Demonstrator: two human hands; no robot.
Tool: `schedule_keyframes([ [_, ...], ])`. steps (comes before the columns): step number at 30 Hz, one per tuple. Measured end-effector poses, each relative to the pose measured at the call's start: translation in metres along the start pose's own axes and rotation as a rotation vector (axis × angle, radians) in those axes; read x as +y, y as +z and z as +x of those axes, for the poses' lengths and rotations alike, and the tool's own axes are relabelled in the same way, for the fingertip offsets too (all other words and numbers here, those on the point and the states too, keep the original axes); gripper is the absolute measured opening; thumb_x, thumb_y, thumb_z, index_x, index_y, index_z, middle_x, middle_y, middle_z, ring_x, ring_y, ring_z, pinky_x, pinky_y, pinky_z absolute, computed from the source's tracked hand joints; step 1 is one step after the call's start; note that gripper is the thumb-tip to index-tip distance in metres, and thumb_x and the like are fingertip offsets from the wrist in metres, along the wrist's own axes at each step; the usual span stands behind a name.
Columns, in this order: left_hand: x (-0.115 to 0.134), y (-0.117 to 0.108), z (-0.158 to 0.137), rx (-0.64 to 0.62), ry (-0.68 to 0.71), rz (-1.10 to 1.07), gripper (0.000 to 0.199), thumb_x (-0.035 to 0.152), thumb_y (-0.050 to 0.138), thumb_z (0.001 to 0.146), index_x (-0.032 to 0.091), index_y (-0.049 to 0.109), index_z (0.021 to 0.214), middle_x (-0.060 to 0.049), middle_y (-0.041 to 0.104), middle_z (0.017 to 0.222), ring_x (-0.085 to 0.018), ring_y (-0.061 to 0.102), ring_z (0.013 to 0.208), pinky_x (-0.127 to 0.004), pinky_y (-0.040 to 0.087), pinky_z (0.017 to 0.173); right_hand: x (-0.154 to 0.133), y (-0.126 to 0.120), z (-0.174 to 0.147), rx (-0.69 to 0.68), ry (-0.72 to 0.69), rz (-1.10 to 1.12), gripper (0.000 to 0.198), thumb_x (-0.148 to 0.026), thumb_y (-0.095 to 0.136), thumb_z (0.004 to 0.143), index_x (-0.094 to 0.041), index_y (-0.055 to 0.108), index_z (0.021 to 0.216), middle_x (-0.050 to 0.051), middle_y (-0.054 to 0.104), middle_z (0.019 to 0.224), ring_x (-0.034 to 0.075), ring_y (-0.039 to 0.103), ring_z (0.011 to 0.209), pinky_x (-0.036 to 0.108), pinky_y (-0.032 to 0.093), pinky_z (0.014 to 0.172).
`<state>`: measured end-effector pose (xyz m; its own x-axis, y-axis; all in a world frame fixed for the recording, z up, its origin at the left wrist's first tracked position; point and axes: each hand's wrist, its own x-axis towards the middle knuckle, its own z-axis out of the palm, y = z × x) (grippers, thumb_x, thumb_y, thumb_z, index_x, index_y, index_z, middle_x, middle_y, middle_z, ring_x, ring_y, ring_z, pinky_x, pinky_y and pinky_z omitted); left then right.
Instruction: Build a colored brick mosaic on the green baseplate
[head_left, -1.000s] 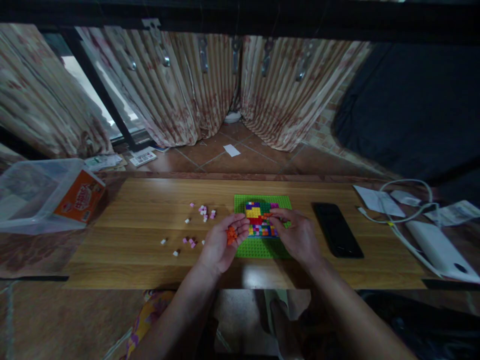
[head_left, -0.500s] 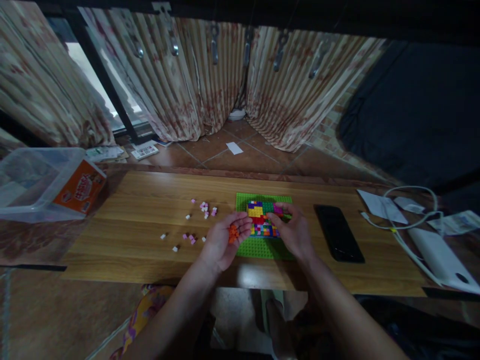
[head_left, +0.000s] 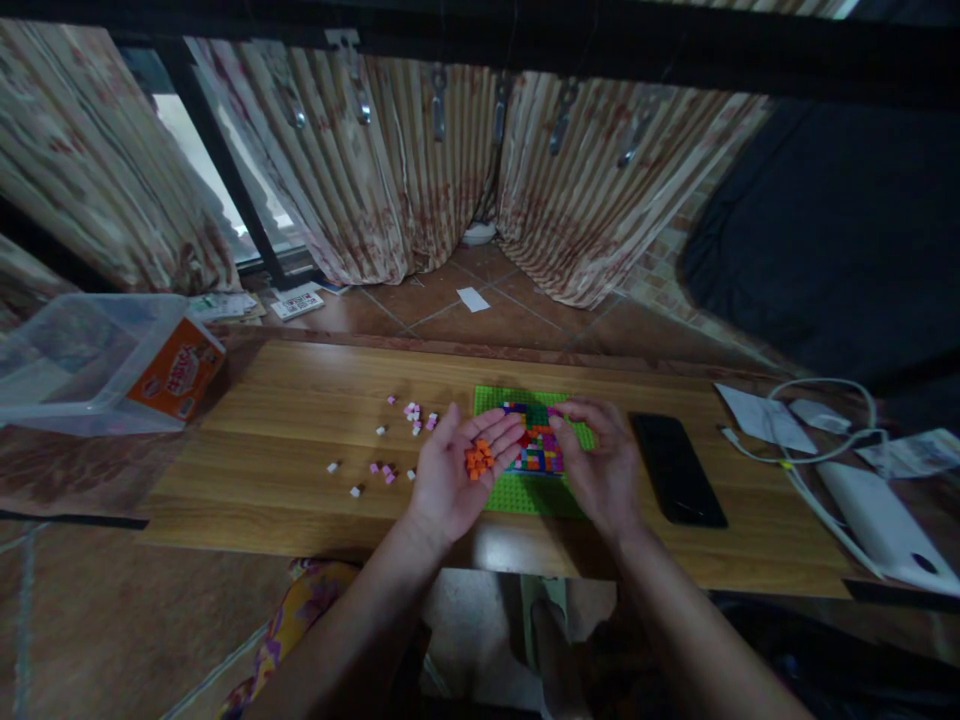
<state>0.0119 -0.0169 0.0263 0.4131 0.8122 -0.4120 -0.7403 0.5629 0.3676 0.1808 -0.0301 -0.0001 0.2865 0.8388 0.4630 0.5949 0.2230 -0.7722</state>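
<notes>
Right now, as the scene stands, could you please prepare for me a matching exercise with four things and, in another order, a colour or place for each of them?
Things:
1. Orange bricks
2. Phone
3. Baseplate
4. Plastic box

Descriptions:
A. bright green, with studs
B. clear, with an orange label, at the far left
C. gathered in the open left hand
D. black, lying on the wooden table

Right pairs: 1-C, 2-D, 3-A, 4-B
</notes>
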Motion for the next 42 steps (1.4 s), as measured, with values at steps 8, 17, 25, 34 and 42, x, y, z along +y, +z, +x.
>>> schedule_keyframes([
  [8, -0.001, 0.0, 0.0, -0.077, -0.016, -0.062, 0.059, 0.06, 0.043, 0.087, 0.008, 0.067, 0.099, -0.017, 0.066, 0.111, -0.023, 0.061, 0.105, -0.029, 0.048, 0.088, -0.039, 0.001, -0.014, -0.44, -0.184, 0.046, 0.014, -0.025, 0.06, 0.089, -0.024, 0.069, 0.099, 0.004, 0.066, 0.096, 0.019, 0.062, 0.094, 0.036, 0.049, 0.085],
  [17, -0.001, 0.002, -0.003, -0.069, 0.014, -0.111, 0.057, 0.057, 0.042, 0.089, 0.007, 0.067, 0.101, -0.019, 0.065, 0.115, -0.024, 0.057, 0.117, -0.031, 0.041, 0.103, -0.037, 0.011, -0.02, -0.479, -0.175, 0.078, 0.014, -0.022, 0.057, 0.09, -0.026, 0.069, 0.096, 0.003, 0.064, 0.096, 0.018, 0.06, 0.094, 0.033, 0.049, 0.084],
  [25, 0.002, 0.002, -0.004, -0.018, 0.045, -0.121, 0.051, 0.052, 0.047, 0.089, 0.006, 0.068, 0.096, -0.019, 0.067, 0.109, -0.023, 0.063, 0.106, -0.031, 0.047, 0.096, -0.03, -0.008, -0.005, -0.326, 0.017, 0.132, 0.011, -0.03, 0.058, 0.09, -0.022, 0.065, 0.091, 0.001, 0.068, 0.089, 0.016, 0.063, 0.082, 0.029, 0.049, 0.075],
  [34, 0.007, -0.006, 0.001, 0.168, 0.116, -0.043, 0.027, 0.026, 0.052, 0.088, 0.008, 0.067, 0.076, -0.011, 0.068, 0.078, -0.014, 0.065, 0.073, -0.023, 0.054, 0.071, 0.014, -0.021, 0.01, -0.268, 0.172, -0.011, 0.015, -0.033, 0.067, 0.078, -0.02, 0.074, 0.08, 0.005, 0.074, 0.084, 0.02, 0.067, 0.077, 0.032, 0.051, 0.072],
  [42, 0.006, -0.006, 0.001, 0.143, 0.114, -0.014, 0.022, 0.023, 0.056, 0.086, 0.009, 0.068, 0.074, -0.009, 0.069, 0.077, -0.013, 0.065, 0.072, -0.022, 0.055, 0.069, 0.002, -0.013, 0.005, -0.297, 0.005, -0.261, 0.022, -0.029, 0.054, 0.085, -0.021, 0.074, 0.088, 0.007, 0.074, 0.091, 0.022, 0.069, 0.08, 0.035, 0.051, 0.075],
])
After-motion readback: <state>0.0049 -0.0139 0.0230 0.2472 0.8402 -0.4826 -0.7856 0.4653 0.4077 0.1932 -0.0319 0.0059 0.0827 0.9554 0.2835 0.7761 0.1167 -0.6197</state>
